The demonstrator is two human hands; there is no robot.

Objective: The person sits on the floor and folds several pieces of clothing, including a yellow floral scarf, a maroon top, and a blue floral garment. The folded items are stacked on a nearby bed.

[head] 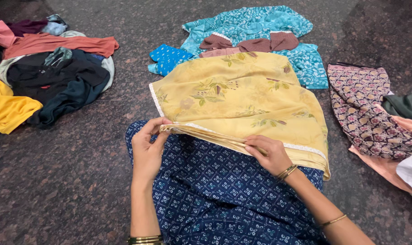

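On the floor: dark speckled stone floor point(79, 181), clothes spread all over it.
Lap cloth: navy blue printed fabric point(224, 199) w/ small white motifs, covers the person's lap, bottom centre.
Yellow cloth: yellow floral cloth point(242, 100) w/ white lace trim, folded, lies centre, near edge resting on the navy fabric, far edge over the teal piece.
Left pile: heap of clothes point(47, 77) at upper left, black, rust, pink & bright yellow pieces, well apart from hands.
Teal piece: teal patterned garment point(256, 27) w/ brown trim, just behind yellow cloth, partly under it.
Right pile: maroon floral fabric point(364, 109) + peach, white, dark green bits at right edge.
Blue bit: small bright blue dotted piece point(167, 58) beside teal one, touching yellow cloth's far left corner.
Left hand: left hand point(148, 147) pinches yellow cloth's near left corner, fingers closed on the edge.
Right hand: right hand point(269, 154), bangles at wrist, fingers closed on the folded near edge, further right.
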